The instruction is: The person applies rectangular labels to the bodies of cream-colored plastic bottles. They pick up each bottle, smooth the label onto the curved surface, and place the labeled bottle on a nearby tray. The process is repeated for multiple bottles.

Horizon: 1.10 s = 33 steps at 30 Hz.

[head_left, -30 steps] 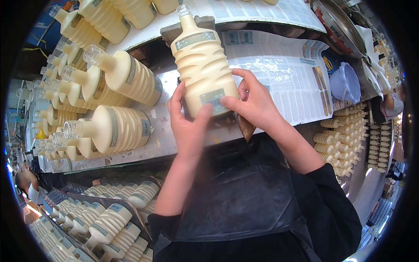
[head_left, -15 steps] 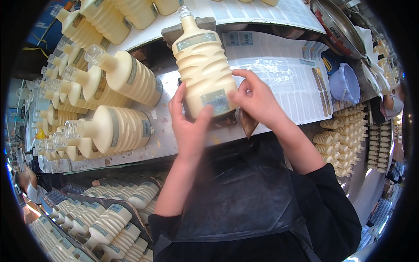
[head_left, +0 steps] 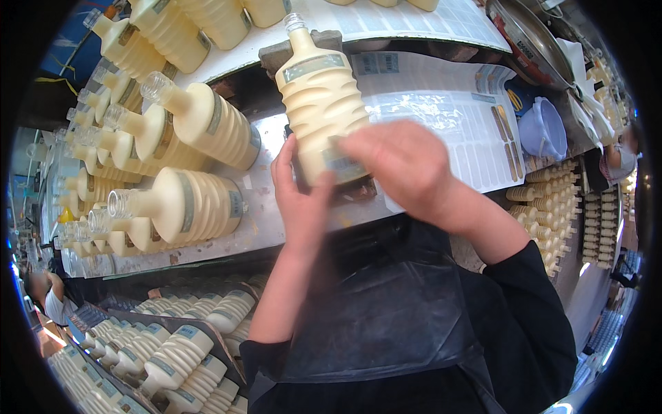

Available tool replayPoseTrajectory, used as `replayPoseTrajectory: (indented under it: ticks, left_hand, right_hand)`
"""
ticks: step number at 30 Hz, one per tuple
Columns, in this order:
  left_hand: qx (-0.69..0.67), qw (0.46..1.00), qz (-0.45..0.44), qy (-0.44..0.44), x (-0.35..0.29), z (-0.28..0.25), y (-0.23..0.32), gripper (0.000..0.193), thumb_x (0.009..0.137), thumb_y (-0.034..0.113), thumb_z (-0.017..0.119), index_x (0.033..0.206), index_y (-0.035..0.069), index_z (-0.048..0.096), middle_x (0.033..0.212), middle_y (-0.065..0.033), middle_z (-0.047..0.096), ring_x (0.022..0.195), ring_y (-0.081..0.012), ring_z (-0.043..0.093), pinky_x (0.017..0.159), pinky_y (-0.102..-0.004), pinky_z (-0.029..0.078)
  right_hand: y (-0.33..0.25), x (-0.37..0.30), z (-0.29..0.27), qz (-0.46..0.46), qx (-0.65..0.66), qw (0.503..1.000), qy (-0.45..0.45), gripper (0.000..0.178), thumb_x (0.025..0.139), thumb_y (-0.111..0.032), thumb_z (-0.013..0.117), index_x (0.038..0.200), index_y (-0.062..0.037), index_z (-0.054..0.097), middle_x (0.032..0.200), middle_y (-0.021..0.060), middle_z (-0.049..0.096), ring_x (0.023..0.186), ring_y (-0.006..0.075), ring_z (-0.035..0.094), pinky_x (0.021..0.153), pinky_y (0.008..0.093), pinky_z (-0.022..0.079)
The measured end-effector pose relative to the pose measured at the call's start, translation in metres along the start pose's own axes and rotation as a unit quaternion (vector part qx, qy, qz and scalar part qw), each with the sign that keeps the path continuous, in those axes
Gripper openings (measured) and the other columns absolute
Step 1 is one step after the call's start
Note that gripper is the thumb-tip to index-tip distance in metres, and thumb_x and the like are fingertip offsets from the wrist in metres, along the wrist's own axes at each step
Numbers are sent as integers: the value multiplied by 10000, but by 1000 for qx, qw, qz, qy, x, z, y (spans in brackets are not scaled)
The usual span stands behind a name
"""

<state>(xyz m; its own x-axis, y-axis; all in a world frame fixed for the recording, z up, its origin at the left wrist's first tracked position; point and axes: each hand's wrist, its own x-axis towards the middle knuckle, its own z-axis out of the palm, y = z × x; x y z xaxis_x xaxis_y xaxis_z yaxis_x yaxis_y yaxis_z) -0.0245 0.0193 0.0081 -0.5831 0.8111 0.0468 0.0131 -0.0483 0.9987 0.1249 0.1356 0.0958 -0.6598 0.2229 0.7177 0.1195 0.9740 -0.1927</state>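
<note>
A cream ribbed bottle with a clear threaded neck lies tilted back on a dark grey block, its neck pointing away from me. My left hand grips its lower left side, fingers along the edge and thumb at the front. Over the lower right of the bottle is my right hand, closed and smeared by motion. It partly covers a greenish label near the base. Whatever its fingers hold is hidden.
Similar bottles crowd the table's left side. A label sheet lies right of the block, with a strip of brown-gold labels on its right. Beyond stands a lilac bucket. More bottles fill trays at lower left.
My right hand has moved up and across the label, its fingers curling in. A brown pointed piece that hung below it is now out of sight. My left hand keeps its grip.
</note>
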Motion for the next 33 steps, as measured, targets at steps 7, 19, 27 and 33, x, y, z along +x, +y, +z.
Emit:
replayPoseTrajectory:
  ticks: [7, 19, 27, 33]
  left_hand:
    - [-118, 992, -22, 43, 1, 6, 6, 453, 1060, 172, 515, 1476, -2, 469, 1431, -129, 512, 1312, -224, 500, 1128, -383, 397]
    - [143, 983, 85, 79, 9, 22, -2, 616, 927, 309, 652, 1393, -29, 433, 1296, -186, 475, 1262, -338, 428, 1131, -476, 298]
    - [-72, 996, -11, 55, 17, 5, 2, 419, 948, 162, 702, 1300, 6, 539, 1182, -62, 531, 1132, -169, 507, 1023, -333, 426]
    - [-165, 984, -49, 44, 18, -4, 4, 310, 988, 110, 632, 1272, -1, 582, 1187, -69, 604, 1113, -146, 565, 994, -317, 465]
  right_hand:
    - [-35, -20, 8, 191, 138, 971, 25, 302, 826, 8, 697, 1121, -23, 640, 963, 122, 679, 792, 256, 703, 679, 329, 567]
    - [-7, -34, 26, 330, 112, 934, 77, 357, 946, -15, 649, 1285, -16, 536, 1150, 166, 642, 1013, 301, 675, 877, 366, 539]
    - [6, -18, 5, 106, -15, 993, 45, 240, 868, 32, 693, 1103, -17, 686, 1011, 126, 714, 907, 302, 718, 782, 371, 580]
    - [-47, -15, 16, -77, 3, 997, -15, 190, 751, -84, 674, 929, -17, 674, 868, 69, 628, 767, 214, 645, 659, 339, 512]
